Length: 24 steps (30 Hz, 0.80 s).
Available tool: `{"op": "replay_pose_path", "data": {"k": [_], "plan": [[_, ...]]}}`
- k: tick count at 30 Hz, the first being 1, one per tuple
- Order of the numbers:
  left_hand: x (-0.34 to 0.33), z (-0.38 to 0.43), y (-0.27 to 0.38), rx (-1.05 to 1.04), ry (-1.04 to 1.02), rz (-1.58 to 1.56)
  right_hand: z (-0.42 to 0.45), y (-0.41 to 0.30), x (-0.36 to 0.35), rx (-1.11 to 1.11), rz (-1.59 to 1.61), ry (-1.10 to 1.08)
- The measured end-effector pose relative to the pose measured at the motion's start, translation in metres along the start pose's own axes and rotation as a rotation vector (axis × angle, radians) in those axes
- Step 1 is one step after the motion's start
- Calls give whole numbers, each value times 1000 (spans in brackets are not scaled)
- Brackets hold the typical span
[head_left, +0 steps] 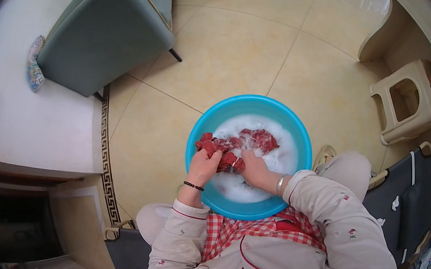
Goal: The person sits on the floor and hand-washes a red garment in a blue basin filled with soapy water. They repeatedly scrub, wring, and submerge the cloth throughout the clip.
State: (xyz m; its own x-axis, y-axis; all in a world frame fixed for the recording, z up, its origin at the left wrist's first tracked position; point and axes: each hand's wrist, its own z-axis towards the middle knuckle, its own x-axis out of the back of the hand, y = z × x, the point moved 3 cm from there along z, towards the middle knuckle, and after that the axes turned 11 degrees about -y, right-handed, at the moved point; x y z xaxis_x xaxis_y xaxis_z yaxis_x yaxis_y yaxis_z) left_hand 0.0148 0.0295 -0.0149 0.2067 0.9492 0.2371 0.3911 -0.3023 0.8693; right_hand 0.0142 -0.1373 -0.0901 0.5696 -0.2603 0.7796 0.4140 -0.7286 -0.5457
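A round turquoise plastic basin [306, 154] stands before me, holding water covered with white suds [284, 156]. Wet, bunched red cloth [261, 139] lies partly in the foam. My left hand [204, 165] grips one gathered part of it near the basin's left side, thumb on top. At the middle of the basin my right hand [254, 169] holds another fold, its fingertips hidden by cloth and foam. A dark bead bracelet [193, 186] circles my left wrist and a silver bangle [279, 185] my right.
A grey-green upholstered chair [110, 35] stands at the upper left on the tiled floor [234, 55]. To the right are a beige plastic stool [407, 100] and a dark folding cot or chair [398, 203]. A red-and-white checked cloth [223, 231] covers my lap.
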Motion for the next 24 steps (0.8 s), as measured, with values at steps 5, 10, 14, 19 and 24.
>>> {"op": "replay_pose_path", "data": {"k": [5, 10, 14, 19, 24], "plan": [[4, -11, 14, -47, 38, 152, 3, -4, 50, 64, 151, -99], [13, -12, 12, -19, -12, 458, -13, -5, 125, 274, 424, -17], [4, -17, -4, 46, -225, 595, -23, -16, 172, 203, 960, -6], [-21, -20, 12, 171, -286, 935, -16, -3, 177, 113, 1274, 53], [-42, -11, 5, -67, -103, 760, 11, 34, 113, -207, 1008, 83]]}}
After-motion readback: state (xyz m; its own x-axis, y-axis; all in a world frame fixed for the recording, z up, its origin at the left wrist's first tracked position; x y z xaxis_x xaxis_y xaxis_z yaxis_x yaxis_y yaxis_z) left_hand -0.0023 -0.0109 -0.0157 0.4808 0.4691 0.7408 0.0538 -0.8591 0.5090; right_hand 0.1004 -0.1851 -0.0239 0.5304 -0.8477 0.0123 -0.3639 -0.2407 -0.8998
